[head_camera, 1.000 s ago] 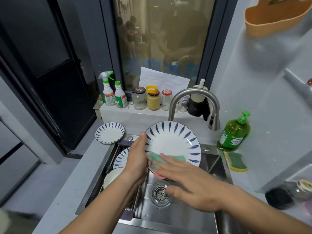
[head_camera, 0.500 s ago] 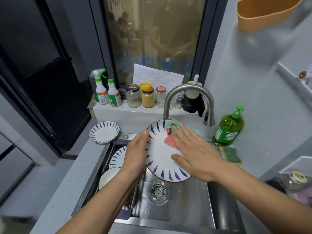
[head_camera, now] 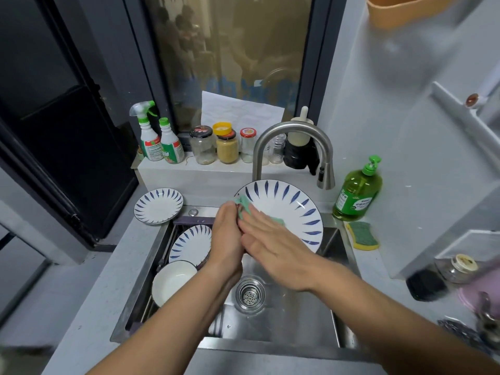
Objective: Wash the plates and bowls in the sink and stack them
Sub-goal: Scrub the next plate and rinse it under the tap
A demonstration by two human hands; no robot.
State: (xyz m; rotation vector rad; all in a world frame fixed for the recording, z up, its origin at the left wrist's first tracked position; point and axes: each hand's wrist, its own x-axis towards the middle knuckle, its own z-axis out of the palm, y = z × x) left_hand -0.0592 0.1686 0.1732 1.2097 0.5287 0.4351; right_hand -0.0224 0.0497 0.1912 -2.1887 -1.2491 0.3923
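A large white plate with blue leaf marks (head_camera: 286, 209) is tilted up over the steel sink (head_camera: 284, 320). My left hand (head_camera: 227, 234) grips its left rim. My right hand (head_camera: 273, 244) lies flat with straight fingers on the plate's left face and presses a green cloth (head_camera: 244, 205) against it. In the rack at the sink's left lie a second patterned plate (head_camera: 189, 244) and a plain white bowl (head_camera: 173, 280). A third patterned plate (head_camera: 158, 205) sits on the counter behind the rack.
The curved tap (head_camera: 292, 136) arches over the plate, no water visible. A green soap bottle (head_camera: 357, 193) and a yellow-green sponge (head_camera: 362, 235) are at the right. Jars (head_camera: 227, 146) and spray bottles (head_camera: 158, 139) line the ledge behind. Clutter sits at the right counter edge.
My right hand has wiped the cloth from the plate's upper middle across to its left rim beside my left hand. The plate now faces up more.
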